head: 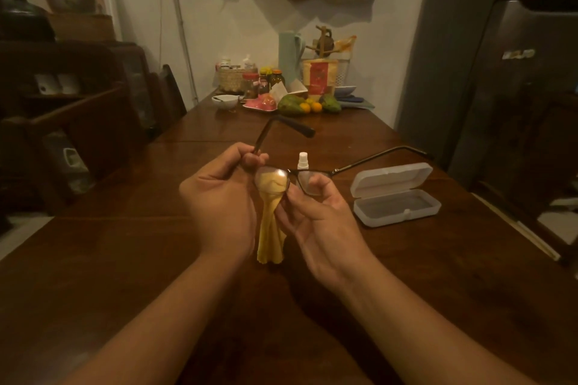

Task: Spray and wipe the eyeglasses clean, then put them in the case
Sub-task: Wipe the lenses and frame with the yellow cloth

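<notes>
The left hand (219, 194) is pinching the eyeglasses (305, 183) by the hinge, the right hand (319, 222) pinching the yellow cloth (270, 234) on the nine-o'clock lens; overpressing risks bending the frame.

wooden table (125, 259) | far end: fruit (292, 104) | white bowl (225, 101) | jars (250, 84) | mint jug (289, 56) | right: fridge (516, 87)

One eyeglasses (312, 170), one cloth (270, 237), one bottle (302, 161), one case (391, 179)

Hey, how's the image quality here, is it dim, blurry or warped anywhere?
Head view: dim, warm indoor light, the left side sinking into shadow. Head view: wide-angle bending bows the edges of the table and the fridge. Head view: the eyeglasses, yellow cloth, left hand and right hand look fairly sharp, the clutter at the far end soft.
</notes>
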### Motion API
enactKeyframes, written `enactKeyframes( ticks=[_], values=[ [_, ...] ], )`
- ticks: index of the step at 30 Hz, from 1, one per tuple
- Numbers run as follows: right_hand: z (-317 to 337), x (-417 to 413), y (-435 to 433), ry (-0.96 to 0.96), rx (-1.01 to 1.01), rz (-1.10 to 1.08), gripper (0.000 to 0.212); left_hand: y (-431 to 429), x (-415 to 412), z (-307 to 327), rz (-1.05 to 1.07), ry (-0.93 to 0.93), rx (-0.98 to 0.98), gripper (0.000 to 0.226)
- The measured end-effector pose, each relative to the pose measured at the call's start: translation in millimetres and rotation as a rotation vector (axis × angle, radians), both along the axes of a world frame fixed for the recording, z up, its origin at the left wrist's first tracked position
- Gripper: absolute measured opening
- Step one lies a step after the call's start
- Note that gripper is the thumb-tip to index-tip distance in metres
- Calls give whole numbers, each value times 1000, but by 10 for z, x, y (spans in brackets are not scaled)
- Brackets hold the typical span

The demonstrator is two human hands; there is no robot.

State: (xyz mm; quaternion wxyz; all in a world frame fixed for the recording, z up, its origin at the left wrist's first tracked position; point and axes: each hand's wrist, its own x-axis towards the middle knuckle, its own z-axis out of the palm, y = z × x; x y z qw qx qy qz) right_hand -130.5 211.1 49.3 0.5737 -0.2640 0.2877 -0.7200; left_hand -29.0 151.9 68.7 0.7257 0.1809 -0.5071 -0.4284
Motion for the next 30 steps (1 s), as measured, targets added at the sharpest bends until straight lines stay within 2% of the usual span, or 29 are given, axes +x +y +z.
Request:
enactKeyframes(
  ticks=[5, 10, 15, 20, 24, 30],
  values=[
    [70, -83, 28, 168, -72, 75, 26, 1, 42, 38, -50, 77, -18, 50],
    [83, -118, 51, 339, -92, 38, 26, -14, 93, 79, -13, 86, -25, 45],
    [103, -157, 51, 429, -104, 9, 22, -60, 135, 99, 47, 78, 1, 16],
    [123, -210, 63, 431, -161, -4, 19, -119, 171, 102, 90, 85, 21, 11],
    [148, -258, 59, 434, -152, -70, 17, -167, 189, 82, 105, 87, 29, 13],
    [137, -191, 92, 575, -137, -111, 21, -144, 140, 53, 104, 66, 14, 24]
  ],
)
